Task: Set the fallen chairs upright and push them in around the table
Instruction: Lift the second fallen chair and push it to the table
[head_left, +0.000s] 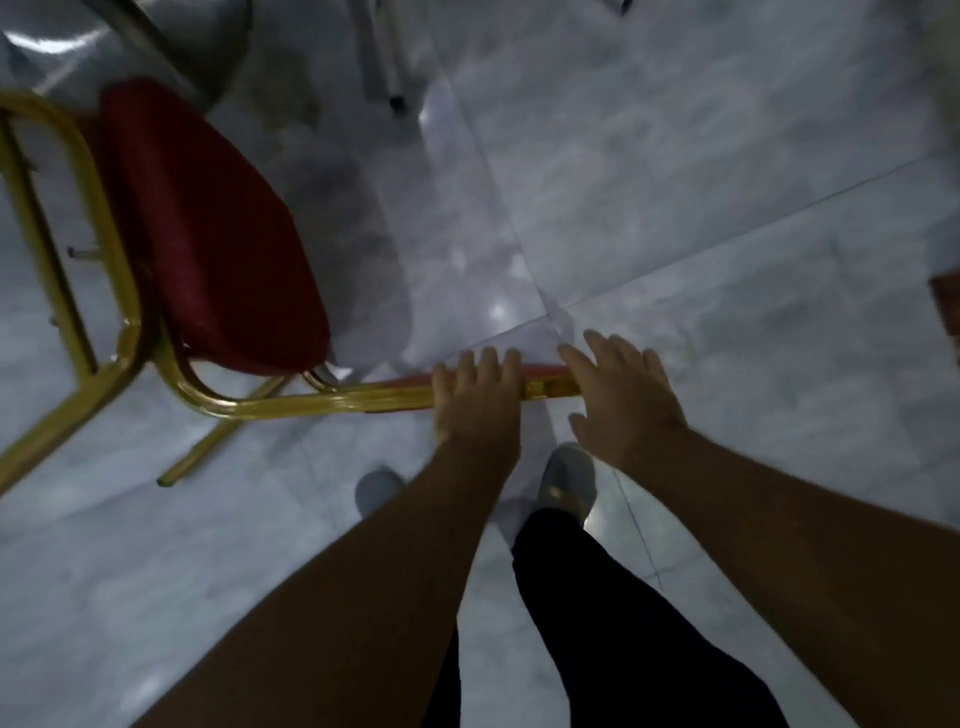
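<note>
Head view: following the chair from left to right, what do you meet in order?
Gold frame legs → red seat cushion → gold backrest rail → left hand, laid over the rail → right hand, fingers spread at the rail's end.

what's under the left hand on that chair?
The left hand lies over the top of the chair backrest: gold frame rail and a strip of red padding show either side. The covered stretch of rail is hidden.

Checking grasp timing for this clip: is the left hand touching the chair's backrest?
Touching. The head view shows the left hand laid over the gold top rail of the chair backrest, fingers curled across it. The right hand is open beside it.
</note>
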